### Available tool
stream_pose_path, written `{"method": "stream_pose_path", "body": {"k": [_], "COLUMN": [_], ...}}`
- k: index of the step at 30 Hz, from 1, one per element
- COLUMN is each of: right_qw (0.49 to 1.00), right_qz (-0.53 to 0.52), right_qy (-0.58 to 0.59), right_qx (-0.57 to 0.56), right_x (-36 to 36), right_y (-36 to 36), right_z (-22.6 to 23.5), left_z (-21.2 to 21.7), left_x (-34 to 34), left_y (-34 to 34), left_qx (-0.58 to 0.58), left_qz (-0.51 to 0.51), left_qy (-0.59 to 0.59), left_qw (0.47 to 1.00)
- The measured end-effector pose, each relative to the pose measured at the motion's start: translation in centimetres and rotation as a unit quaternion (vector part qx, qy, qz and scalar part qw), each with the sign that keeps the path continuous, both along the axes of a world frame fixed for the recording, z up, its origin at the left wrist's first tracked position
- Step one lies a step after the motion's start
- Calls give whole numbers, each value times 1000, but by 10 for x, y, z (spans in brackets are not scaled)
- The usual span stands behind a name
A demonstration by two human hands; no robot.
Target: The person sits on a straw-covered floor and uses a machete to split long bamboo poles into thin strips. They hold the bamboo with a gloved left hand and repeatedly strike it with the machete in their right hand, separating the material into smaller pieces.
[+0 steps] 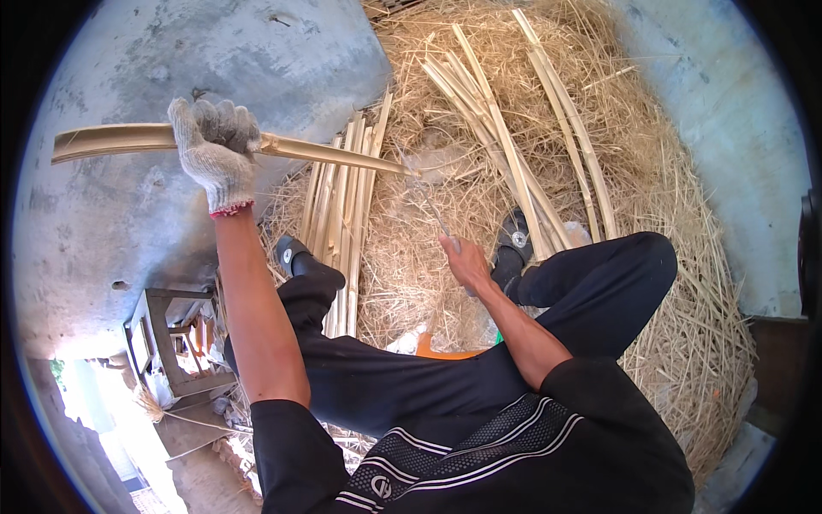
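Observation:
My left hand (214,150), in a pale knitted glove with a red cuff, is closed round a long split bamboo strip (111,143) held up at the left. The strip slants slightly down to the right, and its far end meets the tip of a thin-bladed knife (435,210). My bare right hand (467,265) is wrapped round the knife's handle, low between my knees, with the blade pointing up and left. Whether the blade touches the strip or only overlaps it in view I cannot tell.
Shavings (402,283) cover the floor thickly. Split bamboo strips (342,206) lie by my left foot, more strips (501,128) by my right foot. Grey walls (214,60) stand on both sides. A wooden frame (158,343) is at lower left; something orange (445,353) shows beneath me.

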State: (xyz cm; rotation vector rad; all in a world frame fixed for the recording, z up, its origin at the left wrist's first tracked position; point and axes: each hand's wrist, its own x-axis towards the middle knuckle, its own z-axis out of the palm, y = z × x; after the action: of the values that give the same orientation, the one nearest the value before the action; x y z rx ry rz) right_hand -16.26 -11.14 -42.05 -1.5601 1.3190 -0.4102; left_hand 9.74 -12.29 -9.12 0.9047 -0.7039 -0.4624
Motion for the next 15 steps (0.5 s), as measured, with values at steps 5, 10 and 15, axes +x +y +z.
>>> {"method": "stream_pose_path", "body": {"k": [5, 10, 15], "right_qw": [984, 997, 998], "right_qz": [-15, 8, -47], "right_qy": [15, -33, 0], "right_qx": [177, 73, 50], "right_x": [0, 4, 3], "right_y": [-12, -14, -7], "right_z": [7, 10, -58], "left_z": [0, 0, -3], "left_x": [3, 7, 9], "left_y": [-5, 0, 9], "left_qx": [-1, 12, 33], "left_qz": [-94, -161, -257], "left_qy": [-22, -36, -48], "left_qw": [995, 986, 965]}}
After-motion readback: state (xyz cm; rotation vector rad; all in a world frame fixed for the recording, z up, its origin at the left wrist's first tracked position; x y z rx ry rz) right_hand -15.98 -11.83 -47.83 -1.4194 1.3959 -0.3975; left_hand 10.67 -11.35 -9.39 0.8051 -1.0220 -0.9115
